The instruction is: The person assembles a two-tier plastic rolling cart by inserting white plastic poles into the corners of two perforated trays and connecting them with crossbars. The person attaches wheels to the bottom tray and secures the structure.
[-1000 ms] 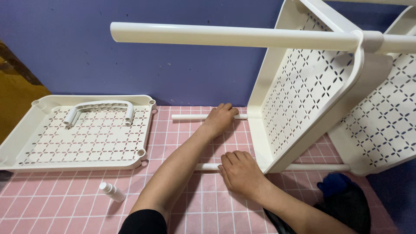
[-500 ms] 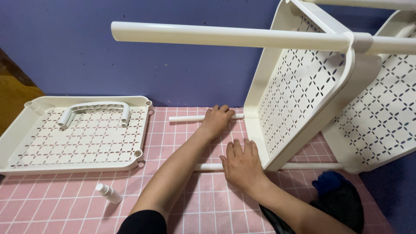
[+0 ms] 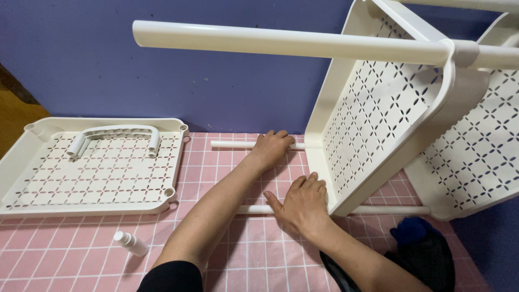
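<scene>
Beside the tipped white rack (image 3: pixel 378 119), the left hand (image 3: pixel 273 147) is gripping the far pole (image 3: pixel 232 144) — the right hand (image 3: pixel 303 203) is lying open, flat on the near pole (image 3: pixel 254 209).

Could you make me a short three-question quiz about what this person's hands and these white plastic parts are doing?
1. True or false: the left hand rests on the far tube lying on the pink tiled floor.
2. Which hand is by the near tube: A left, B right?
3. Fill in: the curved handle lies inside the flat ____.

Key:
1. True.
2. B: the right hand lies flat there, against the edge of the tipped shelf.
3. Tray.
</scene>
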